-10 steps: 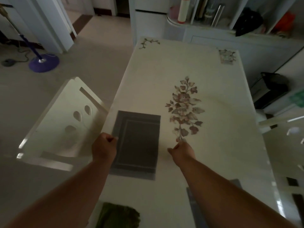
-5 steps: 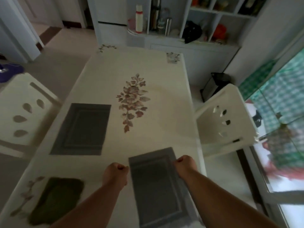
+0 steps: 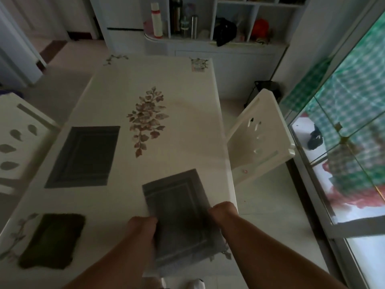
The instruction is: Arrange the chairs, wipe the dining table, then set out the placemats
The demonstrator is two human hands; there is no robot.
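White dining table (image 3: 183, 84) w/ leaf print fills the room's centre, white chairs left (image 3: 18, 130) & right (image 3: 260, 134). Both hands pinch a gray placemat (image 3: 179, 217) at the near right corner: left hand (image 3: 141, 228) closed on its left edge, right hand (image 3: 224, 211) on its right edge. 2nd placemat (image 3: 83, 156) lies flat at the left side; dark green cloth (image 3: 52, 240) near left corner.
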